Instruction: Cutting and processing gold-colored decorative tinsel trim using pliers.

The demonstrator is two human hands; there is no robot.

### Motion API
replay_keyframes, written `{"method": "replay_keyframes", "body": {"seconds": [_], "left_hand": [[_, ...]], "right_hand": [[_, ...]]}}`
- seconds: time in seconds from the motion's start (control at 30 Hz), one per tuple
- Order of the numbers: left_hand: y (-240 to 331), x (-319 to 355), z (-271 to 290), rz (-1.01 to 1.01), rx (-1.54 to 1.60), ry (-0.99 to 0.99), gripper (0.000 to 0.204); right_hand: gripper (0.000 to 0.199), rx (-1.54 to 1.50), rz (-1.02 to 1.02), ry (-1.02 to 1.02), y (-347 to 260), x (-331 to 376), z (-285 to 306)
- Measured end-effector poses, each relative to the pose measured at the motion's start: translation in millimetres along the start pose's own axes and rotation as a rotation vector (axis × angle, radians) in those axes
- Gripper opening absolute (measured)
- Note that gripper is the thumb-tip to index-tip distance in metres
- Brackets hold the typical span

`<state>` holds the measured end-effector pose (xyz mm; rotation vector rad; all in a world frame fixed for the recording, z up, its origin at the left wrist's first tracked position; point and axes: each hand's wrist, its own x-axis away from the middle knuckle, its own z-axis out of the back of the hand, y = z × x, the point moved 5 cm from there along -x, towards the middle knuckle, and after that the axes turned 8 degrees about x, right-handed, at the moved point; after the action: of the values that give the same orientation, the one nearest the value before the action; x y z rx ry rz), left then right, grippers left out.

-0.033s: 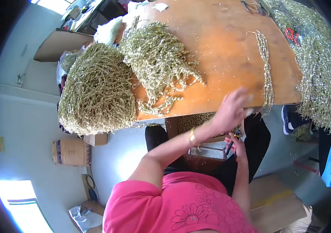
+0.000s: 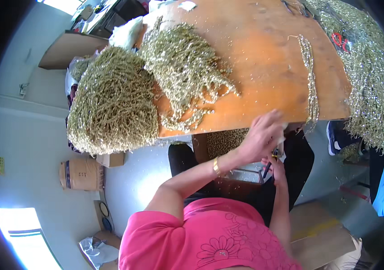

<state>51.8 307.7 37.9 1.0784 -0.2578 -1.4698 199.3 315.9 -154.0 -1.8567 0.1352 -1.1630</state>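
my left hand [image 2: 264, 137] rests at the near edge of the wooden table [image 2: 264, 58], fingers curled on something pale; my right hand [image 2: 278, 164] below grips a small dark tool. the single glittery gold strand [image 2: 310, 81] lies just beside, with 2 heaps [image 2: 156, 85] further left.

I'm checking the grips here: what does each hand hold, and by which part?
The right hand holds a thin dark tool near its upper end. The left hand rests at the table edge; its grip cannot be told.
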Motion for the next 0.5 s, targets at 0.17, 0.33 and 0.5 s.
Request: {"method": "replay_keyframes", "body": {"seconds": [0.17, 0.33, 0.5], "left_hand": [[-69, 116, 74, 0.594, 0.082, 0.224, 0.027], [-53, 81, 142, 0.235, -0.53, 0.207, 0.028], [-35, 80, 130, 0.34, -0.246, 0.048, 0.022]], "right_hand": [[0.044, 0.106, -0.045, 0.026, -3, 4, -13], [0.042, 0.059, -0.005, -0.001, 0, 16, -47], [0.031, 0.091, 0.119, -0.035, -10, 49, -85]]}}
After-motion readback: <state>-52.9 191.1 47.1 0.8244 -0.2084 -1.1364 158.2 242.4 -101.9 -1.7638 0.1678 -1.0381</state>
